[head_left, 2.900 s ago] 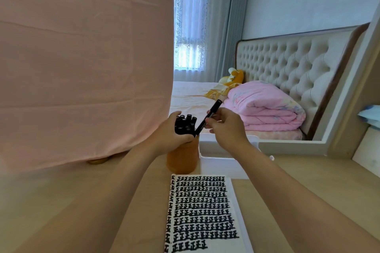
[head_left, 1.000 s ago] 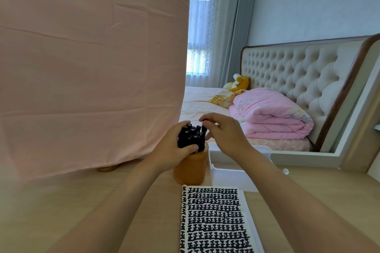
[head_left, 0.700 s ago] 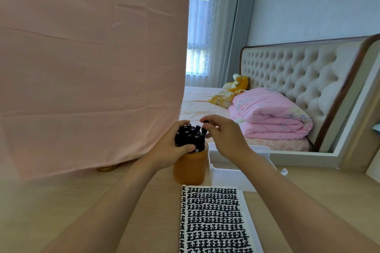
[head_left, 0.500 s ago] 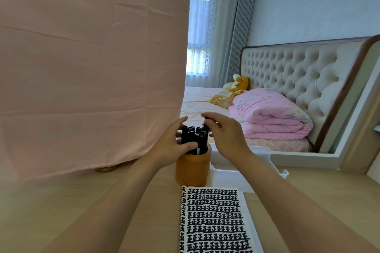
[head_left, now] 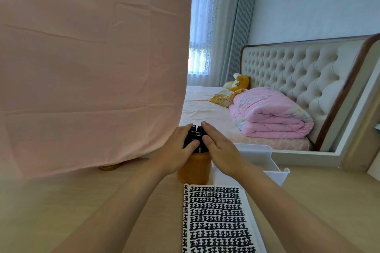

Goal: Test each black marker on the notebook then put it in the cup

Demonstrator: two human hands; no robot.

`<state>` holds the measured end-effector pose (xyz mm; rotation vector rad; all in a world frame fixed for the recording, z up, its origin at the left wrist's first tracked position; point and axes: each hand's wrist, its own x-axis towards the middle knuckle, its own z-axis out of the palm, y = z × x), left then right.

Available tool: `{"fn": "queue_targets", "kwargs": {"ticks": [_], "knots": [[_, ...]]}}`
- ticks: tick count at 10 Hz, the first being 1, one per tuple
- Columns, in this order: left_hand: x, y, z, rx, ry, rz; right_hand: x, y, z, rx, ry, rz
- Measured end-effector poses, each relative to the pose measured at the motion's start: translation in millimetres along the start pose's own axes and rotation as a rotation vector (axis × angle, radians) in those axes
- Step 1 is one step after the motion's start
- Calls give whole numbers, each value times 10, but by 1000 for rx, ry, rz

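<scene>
Just beyond the notebook [head_left: 218,217], the black markers [head_left: 195,137] stand bunched in the orange cup [head_left: 194,169]. The left hand [head_left: 174,150] curls round the bundle while the right hand [head_left: 222,150], fingers nearly straight, presses its other side, likely to settle them upright.

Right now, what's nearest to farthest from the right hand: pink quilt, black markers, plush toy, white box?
1. Black markers, touching the right hand.
2. White box, just right.
3. Pink quilt, on bed.
4. Plush toy, behind quilt.
</scene>
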<state>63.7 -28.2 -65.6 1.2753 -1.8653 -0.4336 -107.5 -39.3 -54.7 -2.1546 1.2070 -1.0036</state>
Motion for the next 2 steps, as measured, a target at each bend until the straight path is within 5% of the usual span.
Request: {"fn": "queue_targets", "kwargs": {"ticks": [2], "knots": [[-10, 75, -63, 6, -57, -36, -44, -43, -97, -42, -12, 10]]}}
